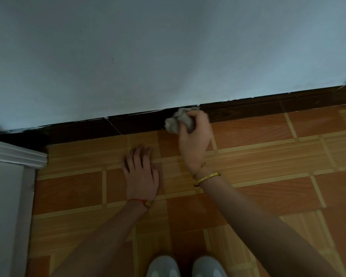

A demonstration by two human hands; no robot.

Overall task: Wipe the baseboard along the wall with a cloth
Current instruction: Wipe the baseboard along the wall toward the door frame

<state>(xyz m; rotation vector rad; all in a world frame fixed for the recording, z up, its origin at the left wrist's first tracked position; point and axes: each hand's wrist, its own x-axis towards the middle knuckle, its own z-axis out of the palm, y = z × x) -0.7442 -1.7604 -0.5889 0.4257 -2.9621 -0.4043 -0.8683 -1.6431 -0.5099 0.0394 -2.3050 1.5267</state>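
Observation:
A dark brown baseboard (268,105) runs along the foot of the pale wall, rising from left to right across the view. My right hand (195,140) grips a crumpled grey cloth (177,121) and holds it against the baseboard near the middle of the frame. My left hand (141,172) lies flat on the floor tiles, palm down with fingers spread, a short way in front of the baseboard and left of the cloth. A yellow bangle is on the right wrist and a red string on the left.
Orange-brown patterned floor tiles (268,176) fill the lower view. A white door frame (10,186) stands at the left edge, where the baseboard ends. Two light grey shoes (186,266) show at the bottom edge.

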